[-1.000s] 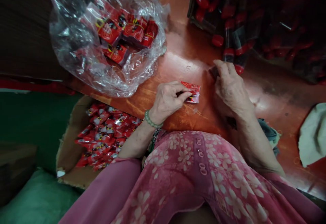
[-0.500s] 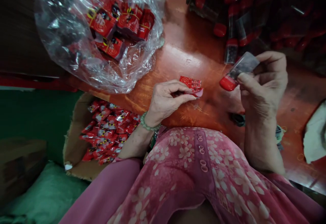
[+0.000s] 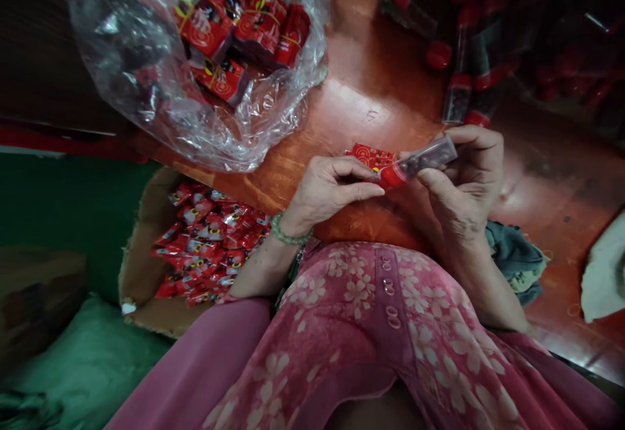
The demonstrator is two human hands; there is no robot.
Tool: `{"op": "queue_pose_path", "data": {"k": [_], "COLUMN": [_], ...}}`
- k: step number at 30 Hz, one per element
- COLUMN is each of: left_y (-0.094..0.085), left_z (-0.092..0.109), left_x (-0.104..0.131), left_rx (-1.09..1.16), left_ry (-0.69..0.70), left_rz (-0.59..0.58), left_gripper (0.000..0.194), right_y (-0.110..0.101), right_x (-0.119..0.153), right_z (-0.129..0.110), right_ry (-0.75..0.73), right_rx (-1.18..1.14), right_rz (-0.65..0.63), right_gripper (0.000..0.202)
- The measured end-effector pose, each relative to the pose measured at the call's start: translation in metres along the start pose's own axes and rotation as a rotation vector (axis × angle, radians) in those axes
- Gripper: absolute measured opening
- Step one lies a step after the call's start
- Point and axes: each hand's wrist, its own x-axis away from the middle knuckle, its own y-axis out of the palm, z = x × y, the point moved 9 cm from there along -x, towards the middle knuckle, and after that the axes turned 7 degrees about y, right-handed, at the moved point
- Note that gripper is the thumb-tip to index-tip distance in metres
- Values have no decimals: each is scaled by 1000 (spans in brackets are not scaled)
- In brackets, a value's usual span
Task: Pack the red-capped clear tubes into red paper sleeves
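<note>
One clear tube (image 3: 430, 158) with one red cap (image 3: 394, 174), and here it is over the tabletop (image 3: 349, 101), near the edge by the person's lap, tilted cap-down to the left! One right hand (image 3: 469, 176) has it, thumb below, fingers behind, wrist bent inward, forearm rising from the near edge. The cap meets the fingertips of the left hand (image 3: 325, 192), which comes in low and flat, thumb and forefinger pinching the red printed wrapper (image 3: 374, 154); whether the cap is inside it, I can't tell. One green bead bracelet (image 3: 291, 234) on that wrist.

Out toward the tabletop's left edge, one clear plastic bag (image 3: 129, 78), and inside it at least four red bundles (image 3: 208, 26), some with yellow bands. Below that edge, one cardboard box (image 3: 134, 247) with dozens of red packets (image 3: 209, 247), too many to count. Far right, a dark heap of red-capped tubes (image 3: 459, 94), past counting. Near edge, right of the right forearm: one bunched cloth (image 3: 517, 260).
</note>
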Motion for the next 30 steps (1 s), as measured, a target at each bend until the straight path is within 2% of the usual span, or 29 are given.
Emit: {"op": "queue_pose_path", "data": {"k": [5,8,12,16,20,25,30], "left_y": [2,3,5,8,13,18,16], "left_z": [-1,1,4,1,-3,1,0], "left_x": [-1,-2,-2,1,4,0,-7], "left_rx": [-12,-75,-106,-31,52,110,61], "left_ry": [15,43,73,-25,-123,-143,-168], "left_rz": [-21,-34,-50,-89,-127,-163,-164], "left_gripper": [13,12,16,23,27,31,29], "right_y": [-6,-5,-2,-1,6,7,8], "right_x": [-1,-2,-1,1,0,-3,-4], "right_z": [-9,-16,-15,-3,12,16,21], "right_ry": [-96,-131,-82,-24,64,95,107], "right_rx": [142,188,231,181,128,98,69], "right_rz": [-2,-51,-70,30,23,38,33], "right_gripper": [35,33,30,30,33,31,31]}}
